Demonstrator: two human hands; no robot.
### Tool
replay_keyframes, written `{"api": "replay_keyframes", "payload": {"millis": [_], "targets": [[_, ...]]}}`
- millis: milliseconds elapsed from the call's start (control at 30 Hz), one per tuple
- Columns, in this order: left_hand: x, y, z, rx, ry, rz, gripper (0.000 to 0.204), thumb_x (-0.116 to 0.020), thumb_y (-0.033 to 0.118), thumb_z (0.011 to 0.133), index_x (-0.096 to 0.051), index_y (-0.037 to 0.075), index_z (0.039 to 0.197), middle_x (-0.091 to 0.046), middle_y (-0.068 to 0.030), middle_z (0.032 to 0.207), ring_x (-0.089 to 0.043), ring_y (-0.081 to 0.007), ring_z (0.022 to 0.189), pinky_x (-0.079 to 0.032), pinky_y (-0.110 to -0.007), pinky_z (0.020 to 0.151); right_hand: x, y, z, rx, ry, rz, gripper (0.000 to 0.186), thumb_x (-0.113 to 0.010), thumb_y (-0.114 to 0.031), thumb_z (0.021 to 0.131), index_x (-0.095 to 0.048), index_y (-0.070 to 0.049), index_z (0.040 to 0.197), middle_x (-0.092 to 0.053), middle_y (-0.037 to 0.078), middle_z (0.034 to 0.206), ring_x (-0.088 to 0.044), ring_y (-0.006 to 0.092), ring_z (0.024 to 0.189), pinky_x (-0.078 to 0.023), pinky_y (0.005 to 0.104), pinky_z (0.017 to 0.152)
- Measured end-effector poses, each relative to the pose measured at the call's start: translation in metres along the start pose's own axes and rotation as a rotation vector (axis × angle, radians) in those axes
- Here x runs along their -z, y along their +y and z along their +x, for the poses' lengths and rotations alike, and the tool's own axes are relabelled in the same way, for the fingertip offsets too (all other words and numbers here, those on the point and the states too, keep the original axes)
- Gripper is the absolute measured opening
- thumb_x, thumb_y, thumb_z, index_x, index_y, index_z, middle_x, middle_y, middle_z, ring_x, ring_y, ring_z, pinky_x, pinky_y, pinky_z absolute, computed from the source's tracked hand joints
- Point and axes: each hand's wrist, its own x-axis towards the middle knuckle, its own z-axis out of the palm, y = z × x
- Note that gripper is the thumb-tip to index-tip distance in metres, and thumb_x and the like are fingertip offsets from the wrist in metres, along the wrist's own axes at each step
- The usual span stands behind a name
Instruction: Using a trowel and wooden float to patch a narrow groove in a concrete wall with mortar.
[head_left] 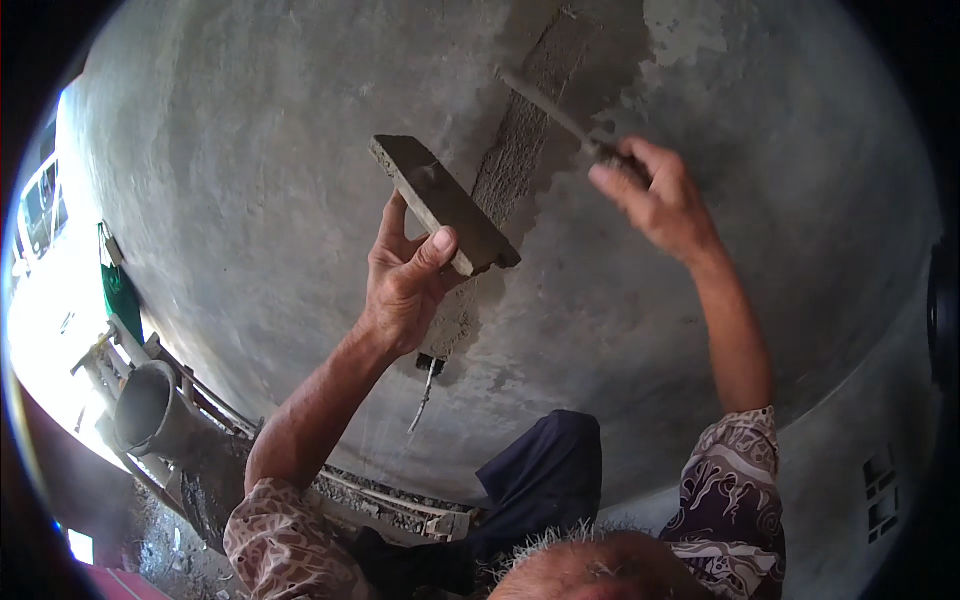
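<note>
In front of the grey plastered wall (270, 160), my left hand (402, 280) grips a mortar-stained rectangular plastering float (445, 205) by its underside, thumb on the near edge. The float is tilted, and a little wet mortar lies on its face. My right hand (662, 205), slightly blurred, is closed round the handle of a trowel (548, 105) seen nearly edge-on. The trowel's tip points up and left, over the edge of a rough strip of wet mortar (512, 165). That strip runs diagonally down the wall, partly hidden behind the float.
A small dark wall box with a pale cable (425, 395) hanging out sits below the strip. At the lower left a grey bucket (145, 408) rests among wooden poles, near a green cloth (122, 300). My bent knee (560, 450) is close to the wall. Vent openings (880, 492) show at right.
</note>
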Motion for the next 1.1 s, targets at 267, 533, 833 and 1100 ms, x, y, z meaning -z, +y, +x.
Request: {"api": "replay_keyframes", "payload": {"millis": [267,533,833,1100], "targets": [[0.006,0.002,0.004,-0.028,0.031,0.001,0.072,-0.067,0.028,0.095,-0.025,0.014,0.152,-0.048,-0.0101,0.14,-0.054,-0.0288,0.127,-0.047,-0.056,0.105,0.065,0.021,0.076,0.147,0.121,-0.122,0.031,-0.063,-0.036,0.096,-0.063,-0.005,0.095,-0.058,0.0,0.07,-0.052,0.007,0.059,-0.039,0.025,0.051],[0.015,0.015,0.005,-0.073,0.029,0.057,0.07,-0.064,0.029,0.097,-0.025,0.014,0.152,-0.05,-0.0091,0.137,-0.055,-0.0269,0.126,-0.047,-0.054,0.105,0.116,0.055,0.077,-0.09,0.094,-0.228,0.027,-0.062,-0.031,0.097,-0.059,-0.007,0.085,-0.058,0.0,0.07,-0.054,0.0064,0.06,-0.04,0.0239,0.05],[0.021,0.02,0.008,-0.151,0.099,0.001,0.079,-0.072,0.025,0.091,-0.022,0.011,0.15,-0.057,-0.0144,0.127,-0.063,-0.0306,0.115,-0.052,-0.055,0.101,0.108,0.004,0.061,0.141,0.146,-0.465,0.023,-0.066,-0.028,0.095,-0.067,-0.005,0.097,-0.056,-0.001,0.07,-0.05,0.0071,0.062,-0.042,0.027,0.057],[0.016,0.019,0.008,-0.126,0.03,0.091,0.075,-0.066,0.033,0.095,-0.022,0.014,0.153,-0.049,-0.0113,0.139,-0.056,-0.0296,0.125,-0.048,-0.053,0.104,0.069,-0.076,0.132,0.095,-0.307,-0.876,0.024,-0.066,-0.021,0.082,-0.071,0.001,0.088,-0.068,0.013,0.074,-0.064,0.0238,0.073,-0.05,0.0404,0.066]]}}
